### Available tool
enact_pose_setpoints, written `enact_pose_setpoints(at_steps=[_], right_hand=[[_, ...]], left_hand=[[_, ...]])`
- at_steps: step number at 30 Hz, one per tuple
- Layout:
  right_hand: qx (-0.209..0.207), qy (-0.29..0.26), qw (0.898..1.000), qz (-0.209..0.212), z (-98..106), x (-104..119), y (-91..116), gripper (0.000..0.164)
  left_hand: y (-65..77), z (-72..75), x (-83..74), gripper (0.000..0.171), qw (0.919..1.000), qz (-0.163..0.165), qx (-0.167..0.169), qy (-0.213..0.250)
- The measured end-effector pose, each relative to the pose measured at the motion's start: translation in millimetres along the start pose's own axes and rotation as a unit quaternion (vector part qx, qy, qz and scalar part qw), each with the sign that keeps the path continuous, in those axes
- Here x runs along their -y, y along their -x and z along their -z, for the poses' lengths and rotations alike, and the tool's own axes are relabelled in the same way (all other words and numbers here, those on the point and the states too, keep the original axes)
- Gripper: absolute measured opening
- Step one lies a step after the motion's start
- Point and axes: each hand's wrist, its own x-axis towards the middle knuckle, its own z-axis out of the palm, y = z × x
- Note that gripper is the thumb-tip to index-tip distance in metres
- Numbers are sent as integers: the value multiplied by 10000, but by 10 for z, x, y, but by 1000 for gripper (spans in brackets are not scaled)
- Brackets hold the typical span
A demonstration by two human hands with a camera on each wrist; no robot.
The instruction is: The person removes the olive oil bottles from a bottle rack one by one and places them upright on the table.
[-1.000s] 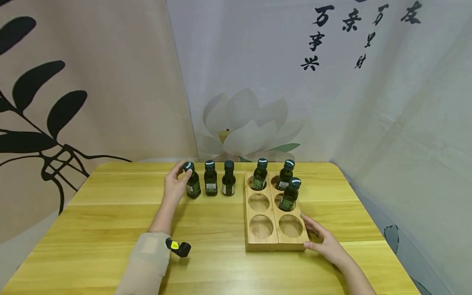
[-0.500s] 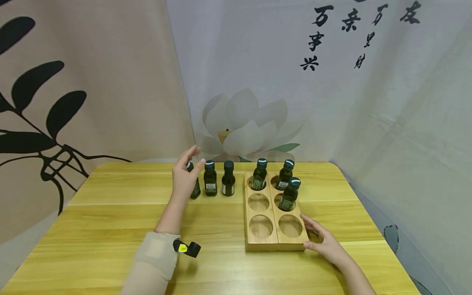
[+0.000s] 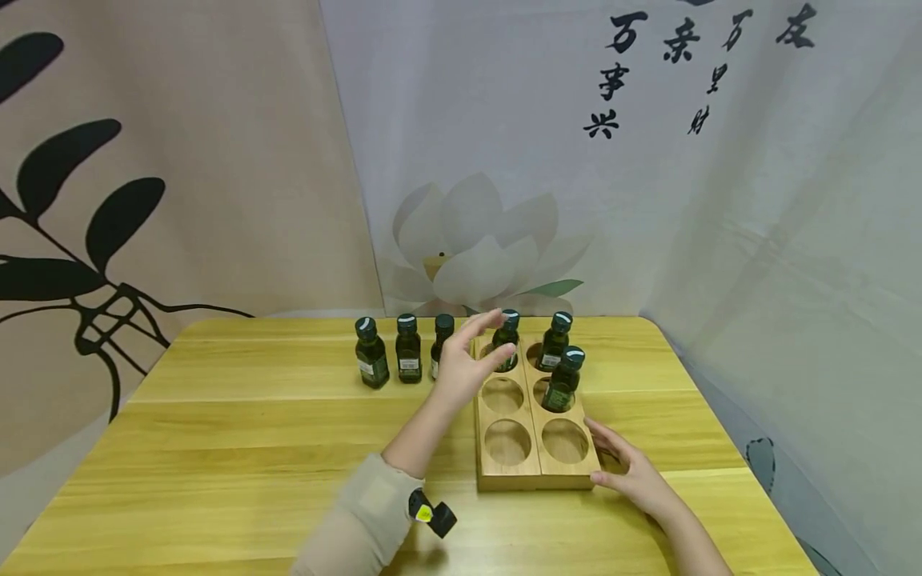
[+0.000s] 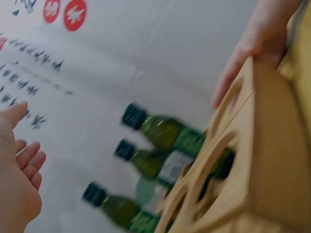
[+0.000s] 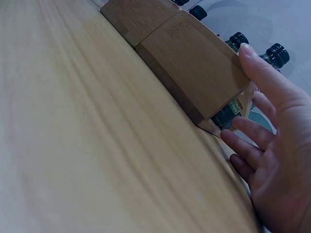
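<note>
My left hand is over the left side of a wooden bottle rack, thumb and fingers apart. In the head view it overlaps a dark green bottle standing in the back left hole; in the left wrist view its fingers hold nothing. Two more bottles, one in the back right hole and another in the middle right hole, lean slightly. My right hand rests against the rack's right side, its thumb at the near corner and its other fingers loosely bent beside the open side.
Left of the rack, two square green bottles, one at far left and one beside it, stand upright on the wooden table. A slimmer dark bottle is partly behind my left hand. A printed curtain hangs behind.
My left hand has let go of the leftmost table bottle, lifted off it and swung right to the rack. My right hand and the rack have stayed in place.
</note>
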Motion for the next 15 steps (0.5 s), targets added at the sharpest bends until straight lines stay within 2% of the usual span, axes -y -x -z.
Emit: enact_pose_setpoints(at_steps=[7,15], right_hand=[[-5,23,10000,38,-4,-10,-6,74],[57,-6,10000,47,2,-19,6,73]], left_hand=[[33,-447,147,49,9965,653,525,-11],[10,-794,258,56,9873,1322,880,-70]])
